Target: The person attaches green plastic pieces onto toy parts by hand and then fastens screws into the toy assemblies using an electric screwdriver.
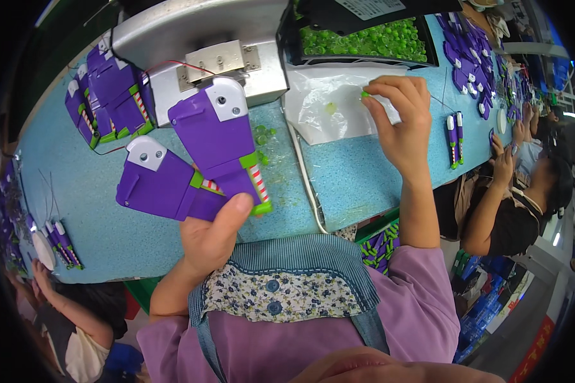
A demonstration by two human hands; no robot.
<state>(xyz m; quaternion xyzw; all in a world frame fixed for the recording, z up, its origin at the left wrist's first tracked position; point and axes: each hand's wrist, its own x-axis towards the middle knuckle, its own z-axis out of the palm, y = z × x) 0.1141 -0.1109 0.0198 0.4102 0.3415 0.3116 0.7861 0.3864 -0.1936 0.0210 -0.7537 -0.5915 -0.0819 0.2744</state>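
Holds two purple pieces [207, 131], fanned and overlapping, in the left hand [212, 231], with the thumb pressed over the lower ends, above the blue bench [358, 175] and near a metal fixture [265, 80]. Pinches a small green piece [365, 94] between thumb and fingertip of the right hand [401, 124], over a white plastic sheet [310, 115]. Has a black bin [364, 62] beyond and a purple stack [112, 86] at left.

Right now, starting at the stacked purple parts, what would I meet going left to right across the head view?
Stacked purple parts, left hand gripping two purple parts, white cord, right hand pinching a small green piece, two slim purple-and-white pieces.
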